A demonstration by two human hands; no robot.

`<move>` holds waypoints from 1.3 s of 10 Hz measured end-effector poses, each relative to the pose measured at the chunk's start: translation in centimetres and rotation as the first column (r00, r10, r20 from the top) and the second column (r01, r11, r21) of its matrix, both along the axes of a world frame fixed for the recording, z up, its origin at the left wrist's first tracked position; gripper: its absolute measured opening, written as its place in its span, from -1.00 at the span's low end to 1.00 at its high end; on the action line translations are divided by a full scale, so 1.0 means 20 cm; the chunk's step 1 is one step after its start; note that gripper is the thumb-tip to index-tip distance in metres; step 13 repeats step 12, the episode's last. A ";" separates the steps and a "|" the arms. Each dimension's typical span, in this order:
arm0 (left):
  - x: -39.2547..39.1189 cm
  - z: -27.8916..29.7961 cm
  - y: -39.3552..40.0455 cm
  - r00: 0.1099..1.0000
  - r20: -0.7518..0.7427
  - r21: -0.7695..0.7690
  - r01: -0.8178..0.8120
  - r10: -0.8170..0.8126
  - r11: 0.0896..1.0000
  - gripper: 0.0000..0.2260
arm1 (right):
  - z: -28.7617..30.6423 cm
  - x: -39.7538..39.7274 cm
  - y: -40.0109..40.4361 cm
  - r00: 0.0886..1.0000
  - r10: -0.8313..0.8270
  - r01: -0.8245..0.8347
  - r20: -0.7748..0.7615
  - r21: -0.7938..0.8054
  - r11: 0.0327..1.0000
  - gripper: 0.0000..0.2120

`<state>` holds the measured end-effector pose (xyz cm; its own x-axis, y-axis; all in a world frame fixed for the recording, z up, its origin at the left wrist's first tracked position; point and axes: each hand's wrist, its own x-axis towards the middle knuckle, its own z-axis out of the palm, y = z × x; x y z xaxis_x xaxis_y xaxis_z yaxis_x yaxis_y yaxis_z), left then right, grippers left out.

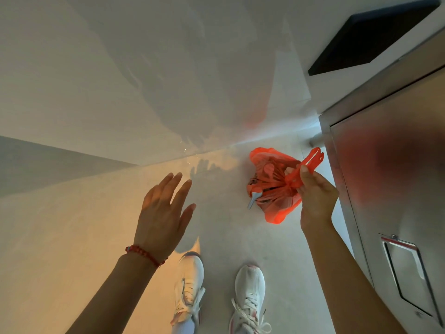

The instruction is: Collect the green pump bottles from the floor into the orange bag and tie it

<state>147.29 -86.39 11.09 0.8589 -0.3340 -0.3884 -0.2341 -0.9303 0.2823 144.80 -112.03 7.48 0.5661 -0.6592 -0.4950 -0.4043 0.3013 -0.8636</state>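
The orange bag (274,186) hangs above the floor at right centre, gathered and bunched at its neck, its handles sticking up past my fingers. My right hand (315,189) is shut on that gathered neck. Dark shapes show through the thin plastic, and a pale grey pump nozzle (252,201) pokes out at the bag's lower left. No green pump bottle lies loose on the floor in view. My left hand (163,210) is held out to the left of the bag, apart from it, fingers spread and holding nothing; a red bead bracelet is on its wrist.
A stainless steel cabinet (395,189) with a recessed handle stands close on the right. A white wall (144,80) meets the pale floor just beyond the bag. My two white sneakers (248,295) stand on the floor below. A dark panel (370,37) sits at the upper right.
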 end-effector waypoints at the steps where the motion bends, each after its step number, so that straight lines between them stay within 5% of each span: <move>1: -0.02 0.01 -0.04 1.000 -0.003 -0.016 0.001 -0.001 1.000 -0.38 | -0.01 -0.01 0.00 1.000 -0.005 0.004 -0.019 -0.016 1.000 -0.90; 6: -0.08 0.08 -0.11 0.999 -0.022 -0.021 0.036 -0.037 0.999 -0.38 | 0.01 -0.10 -0.07 0.999 -0.042 0.041 -0.008 -0.078 0.996 -0.71; 9: -0.10 0.34 -0.13 0.999 -0.011 -0.027 0.050 -0.050 0.998 -0.39 | 0.29 -0.13 -0.10 0.993 0.120 -0.118 0.000 -0.185 0.976 -0.72; 10: -0.09 0.48 -0.13 0.998 0.008 -0.033 0.057 -0.057 0.998 -0.40 | 0.44 -0.16 -0.09 0.972 0.223 -0.236 -0.078 -0.341 0.910 -0.72; 12: -0.08 0.78 -0.14 0.990 0.122 -0.066 0.074 -0.065 0.995 -0.47 | 0.82 -0.22 -0.02 0.826 0.442 -0.559 -0.351 -0.614 0.557 -0.65; 13: -0.08 0.78 -0.14 0.990 0.122 -0.066 0.074 -0.065 0.995 -0.47 | 0.82 -0.22 -0.02 0.826 0.442 -0.559 -0.351 -0.614 0.557 -0.65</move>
